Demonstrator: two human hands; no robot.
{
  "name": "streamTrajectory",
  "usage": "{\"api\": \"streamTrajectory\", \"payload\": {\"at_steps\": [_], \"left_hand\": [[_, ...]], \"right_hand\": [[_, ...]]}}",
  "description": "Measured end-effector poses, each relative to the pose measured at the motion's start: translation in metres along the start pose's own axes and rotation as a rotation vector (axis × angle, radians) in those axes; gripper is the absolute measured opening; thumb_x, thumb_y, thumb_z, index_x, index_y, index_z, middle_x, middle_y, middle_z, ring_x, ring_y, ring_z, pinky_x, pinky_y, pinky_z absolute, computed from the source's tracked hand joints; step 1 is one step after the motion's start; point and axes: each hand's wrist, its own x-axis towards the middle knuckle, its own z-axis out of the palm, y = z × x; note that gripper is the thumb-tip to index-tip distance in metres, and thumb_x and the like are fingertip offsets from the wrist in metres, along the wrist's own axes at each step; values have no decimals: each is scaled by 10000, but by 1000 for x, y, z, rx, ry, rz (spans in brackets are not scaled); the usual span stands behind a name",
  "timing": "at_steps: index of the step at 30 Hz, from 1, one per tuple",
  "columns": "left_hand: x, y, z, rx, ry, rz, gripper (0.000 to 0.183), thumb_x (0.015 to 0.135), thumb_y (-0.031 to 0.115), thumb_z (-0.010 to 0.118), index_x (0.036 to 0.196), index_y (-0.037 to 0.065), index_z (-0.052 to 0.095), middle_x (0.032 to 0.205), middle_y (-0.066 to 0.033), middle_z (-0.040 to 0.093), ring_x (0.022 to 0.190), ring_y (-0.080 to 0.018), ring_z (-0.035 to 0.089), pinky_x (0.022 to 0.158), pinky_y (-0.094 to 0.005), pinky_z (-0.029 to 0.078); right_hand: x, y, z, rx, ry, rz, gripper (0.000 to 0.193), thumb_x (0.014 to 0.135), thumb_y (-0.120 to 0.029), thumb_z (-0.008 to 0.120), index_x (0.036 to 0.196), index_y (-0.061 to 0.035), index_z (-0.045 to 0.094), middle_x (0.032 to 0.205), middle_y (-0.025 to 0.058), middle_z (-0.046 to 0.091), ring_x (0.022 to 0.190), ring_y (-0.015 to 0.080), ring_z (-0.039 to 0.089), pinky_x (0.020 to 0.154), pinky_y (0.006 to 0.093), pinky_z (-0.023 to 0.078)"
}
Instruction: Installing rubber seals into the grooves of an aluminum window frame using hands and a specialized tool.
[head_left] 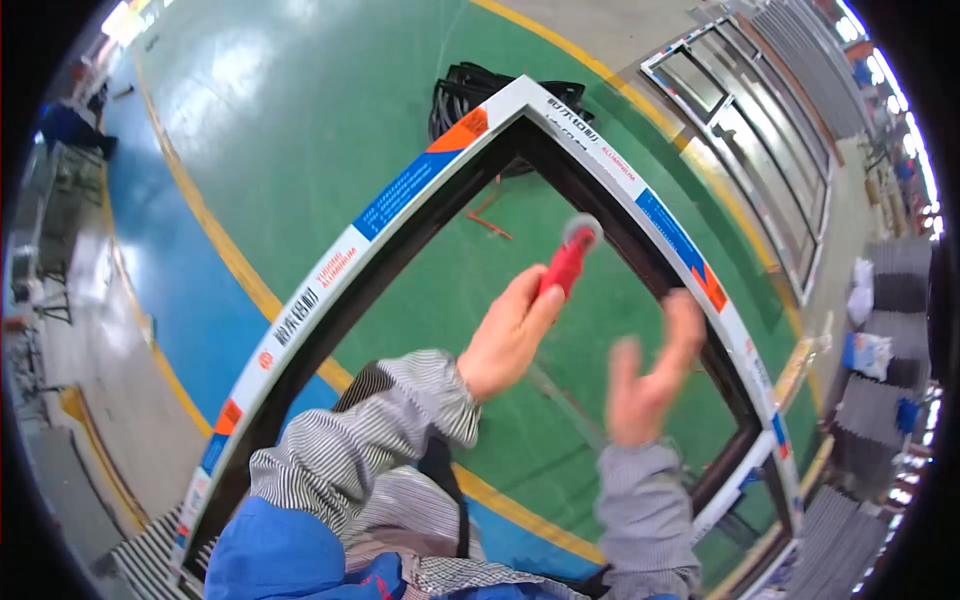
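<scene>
Red-handled tool [565,268], gripped low in left hand [510,332], leaves its round head [583,230] free; right hand [652,378] spread near frame [620,172], contact unclear from blur.

Finely striped grey sleeves [350,430], bright blue garment [270,550] with small red marking [381,587]

Left grip [508,338]: you hold a red tool [565,265].
Right grip [645,395]: you spread it, blurred, near the white frame [598,150].
Floor [360,110]: green beneath you.
</scene>
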Motion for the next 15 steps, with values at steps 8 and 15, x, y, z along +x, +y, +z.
{"api": "streamTrajectory", "payload": {"at_steps": [8, 15], "left_hand": [[-15, 85, -35, 1498, -188, 502, 532, 801, 215, 656, 1280, 60, 484, 1299, -156, 483, 1220, -361, 404, 1046, -477, 277], [59, 105, -105, 1312, -71, 184, 686, 858, 151, 613, 1418, 9, 243, 1338, -251, 435, 1241, -343, 441, 1031, -374, 335]], "right_hand": [[-41, -45, 89, 1178, -37, 584, 452, 897, -25, 519, 1310, 1, 339, 1010, 83, 541, 845, 148, 560, 740, 261, 472], [-35, -46, 140, 1179, -375, 746, 222, 956, -232, 484, 973, -14, 519, 673, 27, 542, 555, 110, 531, 518, 272, 445]]}}
